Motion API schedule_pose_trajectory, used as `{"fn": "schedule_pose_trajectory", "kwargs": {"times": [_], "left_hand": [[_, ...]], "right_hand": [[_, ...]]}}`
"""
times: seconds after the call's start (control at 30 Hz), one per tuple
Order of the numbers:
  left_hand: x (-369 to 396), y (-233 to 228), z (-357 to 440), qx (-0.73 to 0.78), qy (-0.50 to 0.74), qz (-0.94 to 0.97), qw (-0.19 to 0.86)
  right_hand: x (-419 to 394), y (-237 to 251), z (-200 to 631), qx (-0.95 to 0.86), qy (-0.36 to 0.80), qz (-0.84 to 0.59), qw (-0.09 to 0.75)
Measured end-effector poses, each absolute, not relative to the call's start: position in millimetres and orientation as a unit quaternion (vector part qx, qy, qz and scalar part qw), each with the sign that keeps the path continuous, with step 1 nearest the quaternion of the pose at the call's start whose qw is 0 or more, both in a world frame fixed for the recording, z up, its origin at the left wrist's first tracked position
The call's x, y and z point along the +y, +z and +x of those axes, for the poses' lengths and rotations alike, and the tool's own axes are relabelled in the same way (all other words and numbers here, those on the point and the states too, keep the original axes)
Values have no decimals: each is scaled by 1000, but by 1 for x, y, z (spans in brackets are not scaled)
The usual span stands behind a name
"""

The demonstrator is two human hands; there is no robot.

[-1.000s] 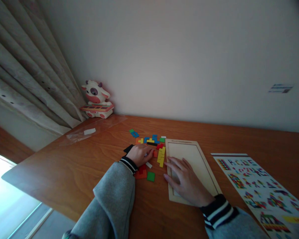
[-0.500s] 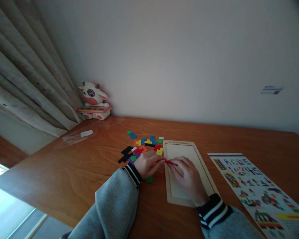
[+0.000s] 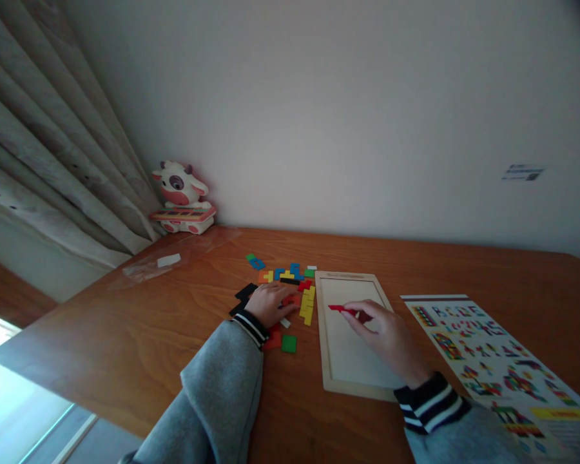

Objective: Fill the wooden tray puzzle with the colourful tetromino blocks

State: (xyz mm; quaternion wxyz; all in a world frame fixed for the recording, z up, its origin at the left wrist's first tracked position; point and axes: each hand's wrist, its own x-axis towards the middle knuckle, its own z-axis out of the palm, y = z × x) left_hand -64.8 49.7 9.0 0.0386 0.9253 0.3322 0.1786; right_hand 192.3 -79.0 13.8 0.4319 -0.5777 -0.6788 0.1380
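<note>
Head camera looks down, close above table (image 3: 125, 322).

You've got a red piece (image 3: 341, 309) over the pale wood tray (image 3: 325, 361). Left of the tray, the loose pieces (image 3: 290, 287) are blue, yellow, black, orange, red and green; possibly one purple, too dim to confirm. Your sleeves (image 3: 222, 386) are grey with black-and-white striped cuffs. Right of the tray, the sheet (image 3: 493, 361) is white with multicoloured figures. The table (image 3: 125, 348) is reddish-brown woodgrain.
</note>
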Motion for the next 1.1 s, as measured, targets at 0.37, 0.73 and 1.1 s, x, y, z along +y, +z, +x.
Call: {"fn": "schedule_pose_trajectory", "kwargs": {"times": [0.37, 0.73, 1.1], "left_hand": [[49, 5, -62, 331, 206, 919, 55], [47, 3, -59, 291, 274, 909, 119], [22, 8, -38, 278, 316, 893, 160]], "right_hand": [[-83, 0, 188, -598, 299, -599, 441], [-90, 16, 184, -692, 301, -564, 335], [-98, 14, 187, -742, 315, -525, 271]]}}
